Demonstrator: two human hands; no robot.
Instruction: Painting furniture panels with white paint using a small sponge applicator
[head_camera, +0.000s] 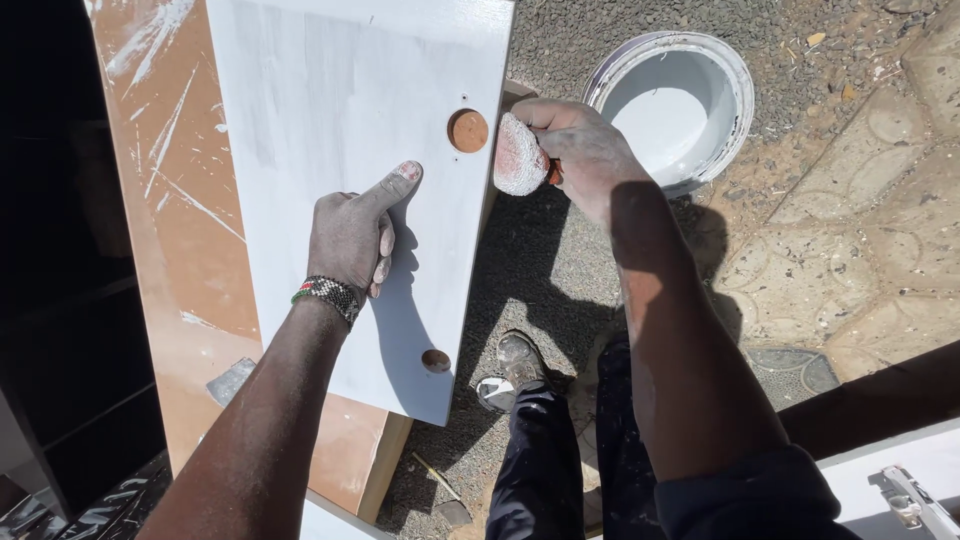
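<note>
Left hand (350, 235) rests flat, fingers loose, steadying white-painted panel (345, 180) atop brown board (175, 210) | right hand (575, 150) grips paint-soaked pad (519, 155) at the panel's right edge, beside hinge hole (468, 130) | paint tin (672, 105) near | judgement: light, even strokes along edge, avoid flooding holes.

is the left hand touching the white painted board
Touching. The head view shows the left hand resting flat on the white painted board, its thumb pressed against the surface with no gap visible.
</note>
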